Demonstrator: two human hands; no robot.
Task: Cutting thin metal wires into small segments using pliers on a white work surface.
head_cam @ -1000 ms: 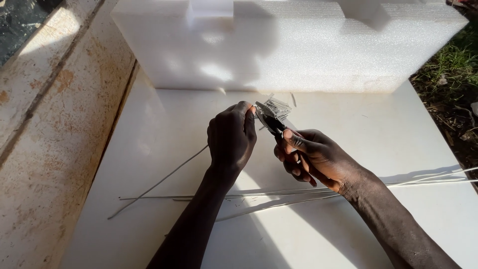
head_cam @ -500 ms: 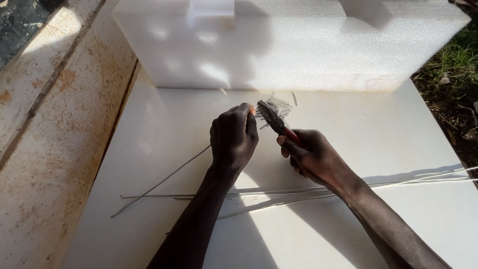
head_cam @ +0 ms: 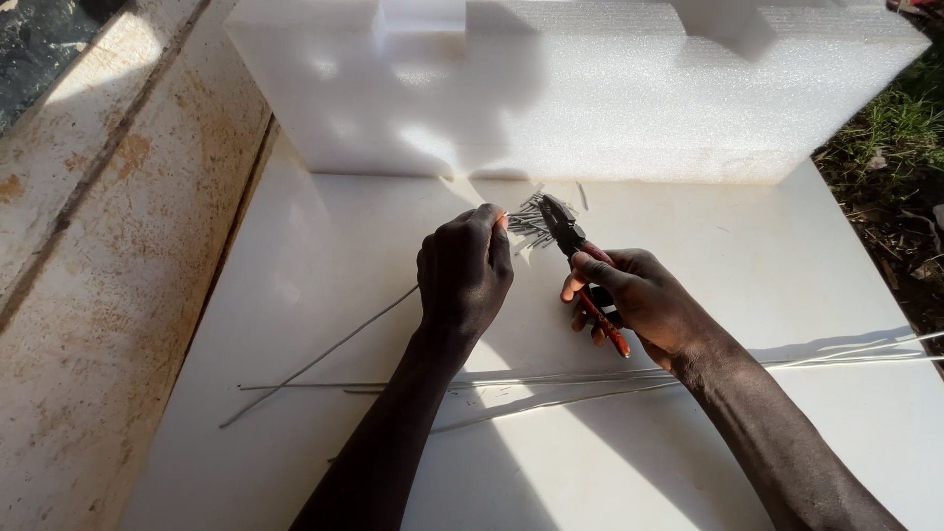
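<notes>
- A person's left hand [head_cam: 464,270] pinches the end of a long thin wire [head_cam: 324,356] between thumb and fingertips, feeding it toward the head of a pair of pliers [head_cam: 580,264] held in the right hand [head_cam: 634,300].
- The right hand is clenched around the red handles of the pliers, whose dark head points up and away, just over a small pile of short cut pieces [head_cam: 531,218] lying on the white desk [head_cam: 767,265].
- Compared with a second ago, the pliers have tipped a little further upright and the left hand has slid slightly toward the pile, while the wire trailing off to the lower left has shifted only a little.
- Judged from that, another short length appears to be about to be snipped, or has just been snipped, from the wire's end; whether the tool's head is closed on the wire cannot be made out.
- The held wire runs from the left fingers down across the desk, its far end resting near the desk's left edge.
- Several more long wires [head_cam: 590,379] lie flat on the desk under both forearms, reaching off toward the right.
- A large white foam block [head_cam: 590,88] stands along the far edge of the desk, just behind the pile.
- A rusty pale surface [head_cam: 88,246] flanks the desk on the left; grass [head_cam: 900,128] shows at the right.
</notes>
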